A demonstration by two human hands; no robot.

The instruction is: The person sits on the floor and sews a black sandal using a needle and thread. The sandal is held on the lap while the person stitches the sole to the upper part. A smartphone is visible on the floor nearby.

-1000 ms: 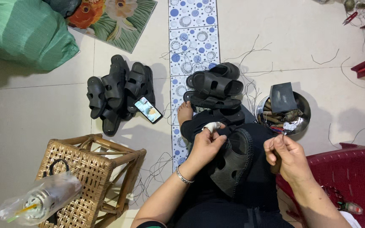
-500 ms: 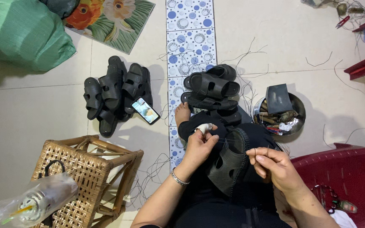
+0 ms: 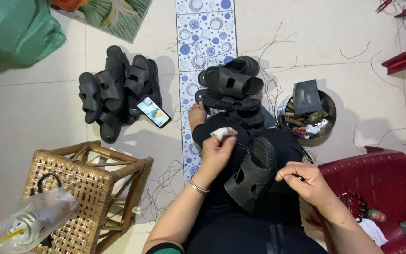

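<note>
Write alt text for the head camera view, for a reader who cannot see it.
Seen from above, a seated person's left hand and right hand pull thin thread at a black rubber sandal on their lap. Piles of black sandals, a round metal bowl of tools and a woven wicker stool sit on the tiled floor.

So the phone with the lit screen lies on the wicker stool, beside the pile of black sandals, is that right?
Not quite. In the head view the phone lies on the floor tiles, not on the wicker stool. It is beside the pile of black sandals, as you say.
</note>
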